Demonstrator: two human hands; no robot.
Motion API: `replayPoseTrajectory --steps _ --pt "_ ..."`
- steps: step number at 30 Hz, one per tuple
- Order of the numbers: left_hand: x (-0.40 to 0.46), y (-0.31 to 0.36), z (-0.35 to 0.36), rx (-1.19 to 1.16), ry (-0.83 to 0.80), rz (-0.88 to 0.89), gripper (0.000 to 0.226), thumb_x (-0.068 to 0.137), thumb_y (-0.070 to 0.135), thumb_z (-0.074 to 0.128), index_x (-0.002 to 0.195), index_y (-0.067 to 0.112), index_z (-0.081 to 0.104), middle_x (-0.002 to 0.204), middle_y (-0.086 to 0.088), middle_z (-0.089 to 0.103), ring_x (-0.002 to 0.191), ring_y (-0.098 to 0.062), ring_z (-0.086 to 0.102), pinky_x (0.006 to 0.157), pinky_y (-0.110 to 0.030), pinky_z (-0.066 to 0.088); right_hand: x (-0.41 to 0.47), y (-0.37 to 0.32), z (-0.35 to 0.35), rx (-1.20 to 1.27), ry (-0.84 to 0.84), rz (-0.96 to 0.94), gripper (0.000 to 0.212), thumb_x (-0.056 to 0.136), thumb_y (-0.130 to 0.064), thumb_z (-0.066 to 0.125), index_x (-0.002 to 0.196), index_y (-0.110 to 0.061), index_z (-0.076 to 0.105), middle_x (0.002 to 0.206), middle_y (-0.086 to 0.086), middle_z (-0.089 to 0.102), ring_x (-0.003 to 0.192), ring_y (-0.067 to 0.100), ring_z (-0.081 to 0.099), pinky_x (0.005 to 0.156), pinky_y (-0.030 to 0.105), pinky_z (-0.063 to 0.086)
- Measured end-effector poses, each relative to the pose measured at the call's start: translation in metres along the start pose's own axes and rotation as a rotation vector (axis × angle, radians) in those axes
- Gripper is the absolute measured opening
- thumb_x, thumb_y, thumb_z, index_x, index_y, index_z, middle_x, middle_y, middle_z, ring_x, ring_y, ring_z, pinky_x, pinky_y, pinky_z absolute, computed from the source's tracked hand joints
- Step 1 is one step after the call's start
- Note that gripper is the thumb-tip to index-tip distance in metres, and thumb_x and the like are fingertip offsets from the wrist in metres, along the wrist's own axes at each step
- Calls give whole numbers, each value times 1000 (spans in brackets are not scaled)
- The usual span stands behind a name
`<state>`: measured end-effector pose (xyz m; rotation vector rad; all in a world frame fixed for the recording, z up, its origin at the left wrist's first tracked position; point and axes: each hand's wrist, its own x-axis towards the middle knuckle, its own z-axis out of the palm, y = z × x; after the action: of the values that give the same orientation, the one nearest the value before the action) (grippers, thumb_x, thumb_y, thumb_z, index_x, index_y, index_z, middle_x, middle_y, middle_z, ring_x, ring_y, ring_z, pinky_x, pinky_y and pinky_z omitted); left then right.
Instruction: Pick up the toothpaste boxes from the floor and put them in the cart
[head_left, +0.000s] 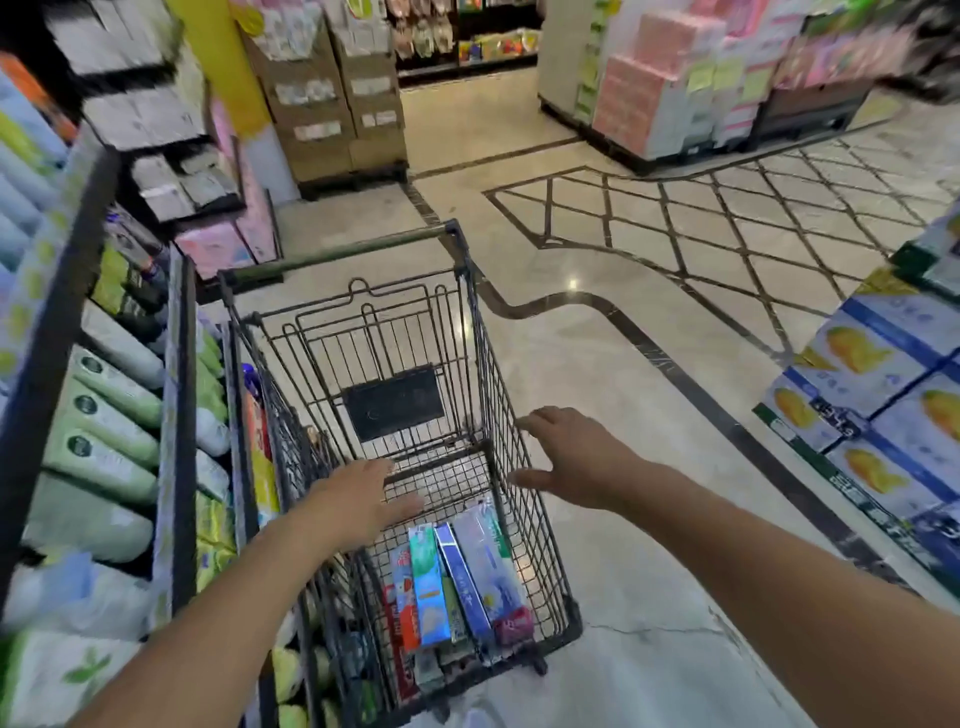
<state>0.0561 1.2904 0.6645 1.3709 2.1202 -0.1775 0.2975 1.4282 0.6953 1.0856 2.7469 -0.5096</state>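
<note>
Left hand (363, 501): fingers spread, empty, hovering over cart (524, 519) basket. Right hand (566, 457): fingers spread, empty, at cart's 3 o'clock rim; contact with wire cannot be told. Toothpaste boxes (457, 582) lie packed side by side at basket's 6 o'clock end. No boxes visible on floor (649, 364). Shelving (176, 415) close at cart's 9 o'clock. Risk: push on rim could roll cart into shelving; boxes loose, could slide.

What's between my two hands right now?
In the head view, only the cart's wire side and open basket lie between the left hand and right hand; the toothpaste boxes sit lower.
</note>
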Motion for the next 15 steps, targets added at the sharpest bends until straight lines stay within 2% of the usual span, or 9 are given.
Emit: replayPoseTrajectory --steps 4,8,12,15 --pt "-32 15 2 59 79 -4 103 77 85 33 157 21 19 162 -5 25 147 -25 28 119 -47 30 -31 14 -10 -51 32 -57 80 88 -63 57 152 -22 31 153 7 38 137 29 39 111 41 36" --pt "-69 32 21 -2 128 -74 113 68 91 27 157 21 20 162 -7 25 147 -27 28 119 -46 29 -63 27 -4 -68 8 -124 81 88 -63 58 152 -22 29 154 7 37 137 29 38 110 42 35" --pt "-118 55 59 -86 138 -183 96 83 77 37 157 18 21 160 -10 27 144 -29 32 115 -44 33 -94 35 13 -65 -23 -217 78 88 -60 59 151 -23 32 155 5 36 138 27 38 111 42 35" --pt "-163 64 91 -120 128 -269 91 87 75 38 157 21 19 162 -7 24 148 -28 25 116 -46 26 -114 27 24 -93 -91 -301 82 89 -61 57 154 -21 28 158 5 31 141 28 33 113 42 32"
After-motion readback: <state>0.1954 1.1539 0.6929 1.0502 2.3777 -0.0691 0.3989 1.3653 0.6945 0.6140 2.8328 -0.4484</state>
